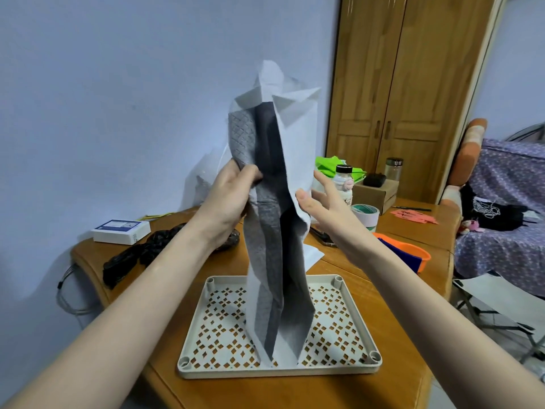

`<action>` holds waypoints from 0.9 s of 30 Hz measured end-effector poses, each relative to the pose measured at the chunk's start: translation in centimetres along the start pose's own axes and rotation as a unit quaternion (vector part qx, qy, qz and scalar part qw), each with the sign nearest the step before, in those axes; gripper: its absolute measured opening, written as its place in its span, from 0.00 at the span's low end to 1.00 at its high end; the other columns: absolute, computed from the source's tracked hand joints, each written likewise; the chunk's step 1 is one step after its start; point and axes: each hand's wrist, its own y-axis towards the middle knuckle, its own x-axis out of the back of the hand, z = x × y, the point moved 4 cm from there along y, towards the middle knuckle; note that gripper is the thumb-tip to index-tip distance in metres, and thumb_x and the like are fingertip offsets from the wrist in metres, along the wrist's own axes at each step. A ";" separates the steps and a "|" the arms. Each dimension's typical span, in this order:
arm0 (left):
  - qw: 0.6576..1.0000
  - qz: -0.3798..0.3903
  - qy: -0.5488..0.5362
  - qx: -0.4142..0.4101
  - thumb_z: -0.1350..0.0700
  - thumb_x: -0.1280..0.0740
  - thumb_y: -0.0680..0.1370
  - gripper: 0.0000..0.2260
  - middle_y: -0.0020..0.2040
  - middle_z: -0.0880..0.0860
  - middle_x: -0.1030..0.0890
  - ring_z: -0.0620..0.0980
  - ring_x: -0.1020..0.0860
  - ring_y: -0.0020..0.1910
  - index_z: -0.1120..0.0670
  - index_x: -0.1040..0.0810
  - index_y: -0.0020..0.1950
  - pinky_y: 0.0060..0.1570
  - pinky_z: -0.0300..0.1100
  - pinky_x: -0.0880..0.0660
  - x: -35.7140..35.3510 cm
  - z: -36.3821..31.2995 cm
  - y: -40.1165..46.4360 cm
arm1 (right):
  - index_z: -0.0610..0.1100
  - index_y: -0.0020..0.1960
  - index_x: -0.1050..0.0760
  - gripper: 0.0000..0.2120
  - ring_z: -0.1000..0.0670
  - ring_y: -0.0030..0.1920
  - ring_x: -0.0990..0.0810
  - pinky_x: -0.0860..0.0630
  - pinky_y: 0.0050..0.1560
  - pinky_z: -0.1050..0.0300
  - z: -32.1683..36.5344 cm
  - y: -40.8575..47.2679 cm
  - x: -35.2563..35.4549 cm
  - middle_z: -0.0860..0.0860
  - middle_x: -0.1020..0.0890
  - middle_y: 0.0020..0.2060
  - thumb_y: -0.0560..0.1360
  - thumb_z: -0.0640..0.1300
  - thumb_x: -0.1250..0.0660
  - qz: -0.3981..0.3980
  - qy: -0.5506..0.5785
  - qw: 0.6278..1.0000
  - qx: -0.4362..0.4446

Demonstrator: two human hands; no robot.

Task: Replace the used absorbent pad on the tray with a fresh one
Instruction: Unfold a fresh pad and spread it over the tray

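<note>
While left grip pinches pad, right grip flanks it.

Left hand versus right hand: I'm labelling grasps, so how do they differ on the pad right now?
The left hand pinches the pad with curled fingers; the right hand is open with fingers spread. The left hand carries the pad above the tray; the right hand is at its white edge, and contact is unclear. The left grips the grey quilted side; the right is by the white backing. Both are bare and raised at similar height.
</note>
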 end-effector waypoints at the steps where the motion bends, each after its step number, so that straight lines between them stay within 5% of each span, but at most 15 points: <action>1: 1.000 0.004 -0.002 -0.002 0.65 0.43 0.78 0.08 0.39 0.51 0.19 0.46 0.20 0.40 0.57 0.26 0.46 0.38 0.39 0.24 0.0 0.0 0.0 | 0.56 0.76 0.52 0.46 0.59 0.62 0.29 0.32 0.56 0.63 0.2 0.0 -0.1 0.50 0.36 0.72 0.64 0.64 0.35 -0.002 0.006 1.000 0.005; 3: 1.000 0.014 0.010 -0.011 0.64 0.42 0.78 0.09 0.41 0.50 0.17 0.46 0.19 0.43 0.55 0.24 0.48 0.40 0.39 0.23 -0.1 -0.1 -0.1 | 0.55 0.76 0.51 0.43 0.65 0.52 0.26 0.28 0.48 0.67 0.5 0.1 -0.4 0.54 0.32 0.65 0.68 0.60 0.33 -0.007 0.009 1.000 0.021; 5: 0.999 0.036 0.022 -0.018 0.61 0.37 0.76 0.08 0.49 0.53 0.16 0.49 0.18 0.50 0.56 0.24 0.53 0.46 0.42 0.22 -0.1 0.1 -0.1 | 0.55 0.75 0.47 0.42 0.61 0.51 0.21 0.23 0.50 0.62 0.6 0.5 -0.6 0.55 0.28 0.64 0.68 0.60 0.30 -0.013 0.009 0.999 0.038; 9: 0.998 0.056 0.018 -0.004 0.56 0.31 0.68 0.23 0.53 0.55 0.18 0.50 0.18 0.50 0.60 0.30 0.61 0.43 0.41 0.22 0.5 0.5 -0.1 | 0.51 0.70 0.38 0.39 0.60 0.50 0.18 0.21 0.50 0.60 0.7 0.8 -0.7 0.53 0.22 0.60 0.65 0.61 0.27 -0.021 0.011 0.999 0.048; 12: 0.998 0.002 0.050 -0.029 0.61 0.29 0.72 0.18 0.54 0.52 0.19 0.47 0.20 0.53 0.59 0.31 0.59 0.49 0.41 0.24 1.2 0.7 0.2 | 0.47 0.66 0.34 0.29 0.64 0.44 0.18 0.24 0.40 0.70 0.8 0.7 -0.5 0.53 0.21 0.56 0.69 0.53 0.28 -0.035 0.020 0.997 0.061; 16: 0.981 -0.084 0.145 -0.100 0.60 0.35 0.77 0.20 0.64 0.51 0.24 0.45 0.25 0.62 0.58 0.35 0.67 0.61 0.38 0.28 2.7 0.5 0.9 | 0.48 0.62 0.31 0.21 0.64 0.46 0.19 0.23 0.43 0.70 0.8 1.0 0.5 0.51 0.20 0.56 0.72 0.48 0.29 -0.064 0.003 0.995 0.077; 21: 0.950 -0.159 0.224 -0.150 0.57 0.38 0.79 0.15 0.57 0.45 0.26 0.41 0.27 0.55 0.56 0.36 0.64 0.44 0.18 0.34 4.5 -1.0 1.4 | 0.48 0.63 0.29 0.18 0.63 0.44 0.19 0.23 0.44 0.69 1.9 1.0 1.6 0.55 0.19 0.49 0.75 0.47 0.32 -0.074 -0.015 0.994 0.083; 24: 0.941 -0.179 0.239 -0.158 0.57 0.39 0.79 0.11 0.56 0.45 0.26 0.42 0.26 0.53 0.51 0.38 0.59 0.42 0.23 0.31 5.3 -2.0 1.8 | 0.42 0.60 0.27 0.13 0.59 0.41 0.23 0.26 0.39 0.70 3.0 1.3 2.1 0.50 0.21 0.45 0.77 0.45 0.35 -0.080 -0.009 0.992 0.099; 27: 0.934 -0.188 0.257 -0.162 0.58 0.39 0.79 0.10 0.55 0.47 0.26 0.44 0.27 0.52 0.52 0.39 0.56 0.44 0.29 0.33 5.9 -2.8 2.0 | 0.35 0.55 0.25 0.10 0.51 0.42 0.27 0.27 0.41 0.58 3.8 1.2 2.8 0.44 0.25 0.41 0.78 0.41 0.37 -0.092 0.003 0.989 0.113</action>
